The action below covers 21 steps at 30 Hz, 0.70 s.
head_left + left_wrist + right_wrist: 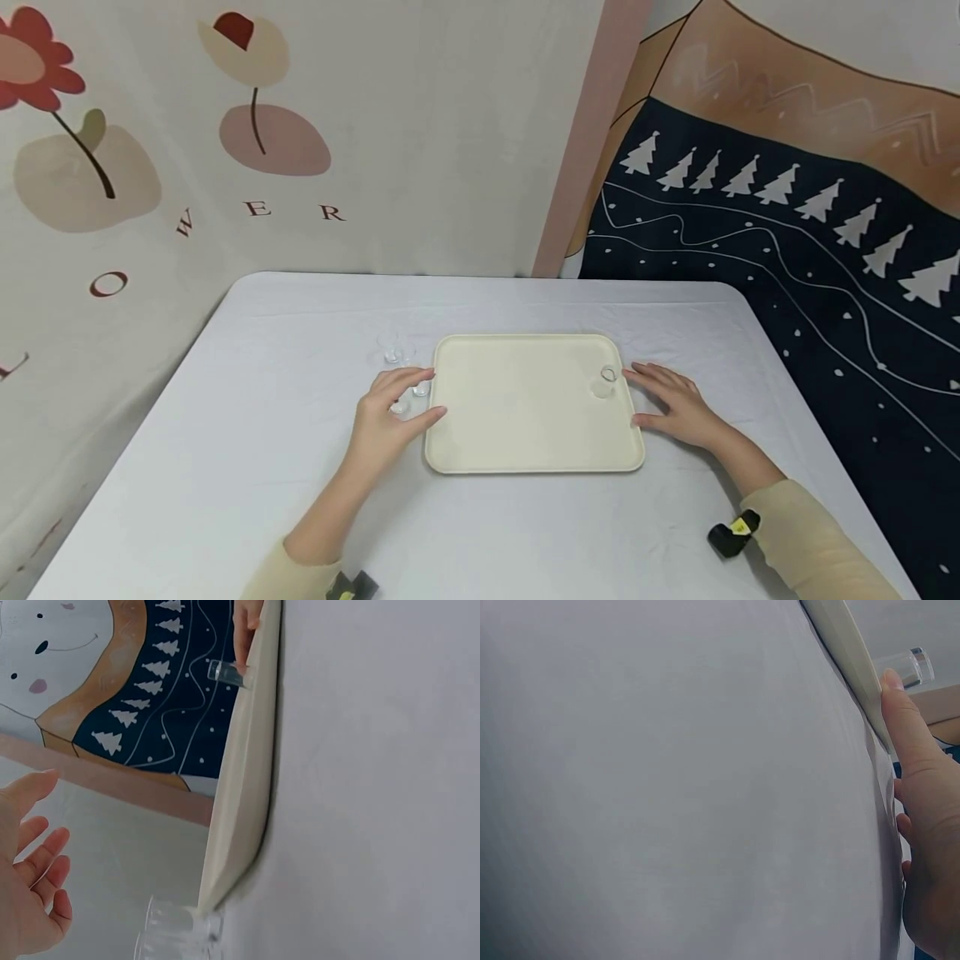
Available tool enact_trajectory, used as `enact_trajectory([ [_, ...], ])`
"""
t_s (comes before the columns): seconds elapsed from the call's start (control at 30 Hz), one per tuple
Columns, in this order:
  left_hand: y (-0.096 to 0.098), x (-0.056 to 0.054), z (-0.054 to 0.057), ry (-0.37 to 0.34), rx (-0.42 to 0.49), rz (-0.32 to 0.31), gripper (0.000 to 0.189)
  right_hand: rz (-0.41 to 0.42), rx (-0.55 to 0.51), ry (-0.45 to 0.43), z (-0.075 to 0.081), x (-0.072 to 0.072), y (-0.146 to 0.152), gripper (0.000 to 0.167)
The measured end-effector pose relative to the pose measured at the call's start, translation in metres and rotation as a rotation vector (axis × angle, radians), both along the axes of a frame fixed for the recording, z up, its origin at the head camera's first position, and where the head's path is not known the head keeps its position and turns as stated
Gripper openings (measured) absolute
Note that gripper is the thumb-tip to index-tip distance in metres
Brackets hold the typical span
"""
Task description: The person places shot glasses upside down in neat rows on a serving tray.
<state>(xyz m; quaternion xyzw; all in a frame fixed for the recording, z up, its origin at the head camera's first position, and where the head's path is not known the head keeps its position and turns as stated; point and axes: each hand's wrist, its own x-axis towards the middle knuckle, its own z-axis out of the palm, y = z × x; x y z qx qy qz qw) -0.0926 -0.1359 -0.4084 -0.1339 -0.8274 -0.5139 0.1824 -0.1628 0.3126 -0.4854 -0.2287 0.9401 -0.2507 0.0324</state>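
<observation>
A cream rectangular tray (525, 412) lies flat on the table. Near its right edge one small clear cup (603, 385) stands upright, also visible as a see-through cup (226, 673) in the left wrist view. Beside the tray's left edge is my left hand (381, 421), thumb and fingers spread apart; the left wrist view shows this hand raised with nothing in it. My right hand (678, 410) is at the opposite edge with extended fingers; its thumb (895, 684) appears at the tray's rim. Several clear cups (393, 356) sit left of the tray, partly behind my left hand.
A white cloth covers the table (300, 350). Behind it hangs a pale curtain (435, 167) with printed flowers and letters. On the right is a dark fabric (675, 225) printed with white trees. A dark device (733, 533) is at my right sleeve.
</observation>
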Motion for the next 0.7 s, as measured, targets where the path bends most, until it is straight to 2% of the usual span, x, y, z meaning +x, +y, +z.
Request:
enact_trajectory([
  [0.43,-0.043,0.006,-0.013,0.018,-0.076,0.050,0.054,0.000,-0.007,0.021,0.001,0.001,-0.001,0.076],
  [0.7,-0.066,0.010,-0.020,-0.079,-0.134,0.071,0.054,-0.004,-0.007,0.014,0.002,0.003,-0.002,0.074],
])
